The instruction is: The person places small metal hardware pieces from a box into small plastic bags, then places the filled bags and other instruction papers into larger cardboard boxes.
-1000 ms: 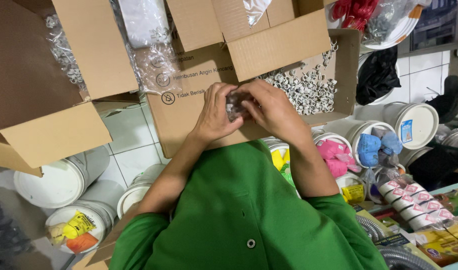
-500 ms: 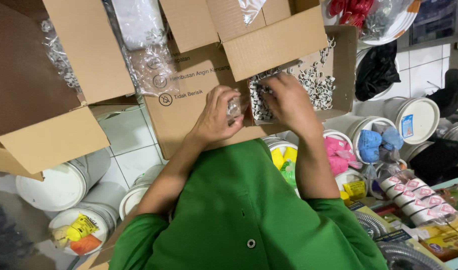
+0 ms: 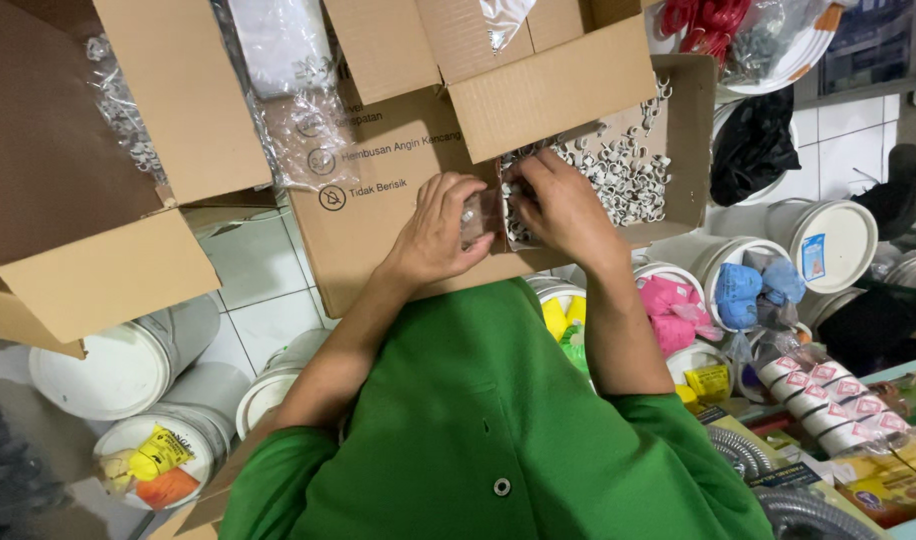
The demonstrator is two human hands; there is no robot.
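Evidently the left hand (image 3: 440, 232) has fingers closed on a small clear plastic bag (image 3: 475, 218), mouth held rightward. Right hand (image 3: 560, 205) fingers pinch small white plastic clips (image 3: 618, 170) in the open brown cardboard box (image 3: 690, 120), just beside the bag, likely for short transfers.

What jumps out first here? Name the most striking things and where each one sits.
The green shirt fills the bottom centre. Above it, the left hand holds a small clear bag while the right hand reaches into an open cardboard box of small white clips. White buckets stand lower left, and tubs with pink and blue bundles sit to the right.
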